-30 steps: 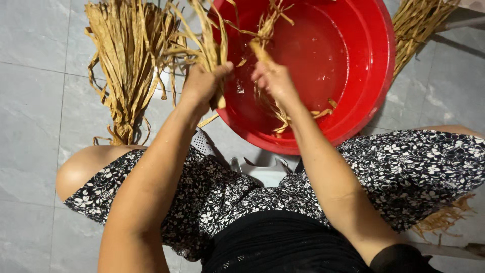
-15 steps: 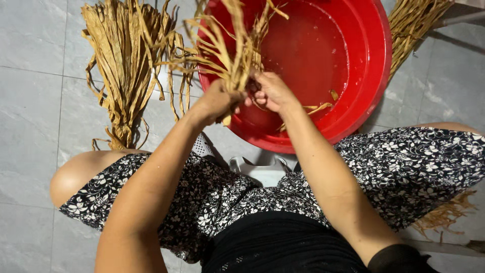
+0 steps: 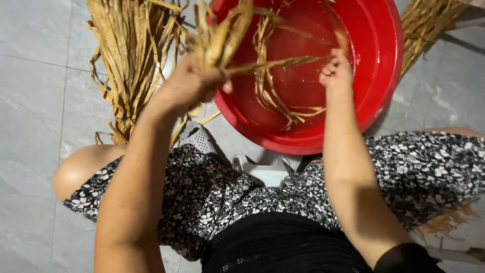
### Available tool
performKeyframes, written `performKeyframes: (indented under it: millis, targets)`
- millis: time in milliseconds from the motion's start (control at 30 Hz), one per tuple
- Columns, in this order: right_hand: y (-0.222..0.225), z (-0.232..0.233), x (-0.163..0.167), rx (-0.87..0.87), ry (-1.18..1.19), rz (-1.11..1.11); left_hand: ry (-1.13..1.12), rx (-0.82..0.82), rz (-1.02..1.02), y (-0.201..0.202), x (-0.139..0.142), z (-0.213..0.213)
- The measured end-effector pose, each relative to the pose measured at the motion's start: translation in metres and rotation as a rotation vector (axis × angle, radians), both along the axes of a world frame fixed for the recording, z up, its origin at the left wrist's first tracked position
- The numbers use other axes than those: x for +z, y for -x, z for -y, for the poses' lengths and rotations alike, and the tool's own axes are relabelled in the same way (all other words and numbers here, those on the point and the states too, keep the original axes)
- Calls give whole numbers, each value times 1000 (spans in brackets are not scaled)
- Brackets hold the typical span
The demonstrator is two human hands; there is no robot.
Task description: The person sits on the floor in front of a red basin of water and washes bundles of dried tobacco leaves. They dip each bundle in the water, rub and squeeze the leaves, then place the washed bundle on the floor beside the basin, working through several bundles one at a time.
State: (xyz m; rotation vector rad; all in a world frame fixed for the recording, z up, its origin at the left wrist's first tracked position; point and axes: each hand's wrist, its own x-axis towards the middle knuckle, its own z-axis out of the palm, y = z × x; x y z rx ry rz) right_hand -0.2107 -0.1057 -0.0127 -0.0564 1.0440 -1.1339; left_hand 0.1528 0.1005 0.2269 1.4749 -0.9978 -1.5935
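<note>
Left hand: the left hand (image 3: 189, 86) is closed in a fist round a bunch of dried straw strips (image 3: 222, 38), held up over the near-left rim of the red basin (image 3: 389, 65).
Right hand: the right hand (image 3: 336, 71) is curled shut, pinching the far end of one strip (image 3: 275, 64) that runs taut between the two hands, over the basin's middle.
Step in hand: by the look of it, one strip is being drawn sideways out of the wet bunch (a judgement from the taut line).
Next move calls for: a steady pull from the right hand while the left fist stays firm, so the strip slides free without snapping.
In the basin: loose strips (image 3: 275, 103) lie curled on the wet red bottom.
Around: a bundle of dry straw (image 3: 131, 55) lies on the grey tile floor (image 3: 35, 111) to the left, another straw pile (image 3: 427, 28) at upper right.
Packages, labels, signs: none visible.
</note>
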Motion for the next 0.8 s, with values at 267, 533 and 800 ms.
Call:
performKeyframes:
  millis: [267,533,800]
  targets:
    - [-33,-47,-34,604,240,-425,453,516,-268,-70,37,-10]
    - [-54,-88,-48,909,-6,-992,250,623,-463,-44,-31,18]
    - [-48,-50,41,500,321,-152,10,437,-313,14,-75,24]
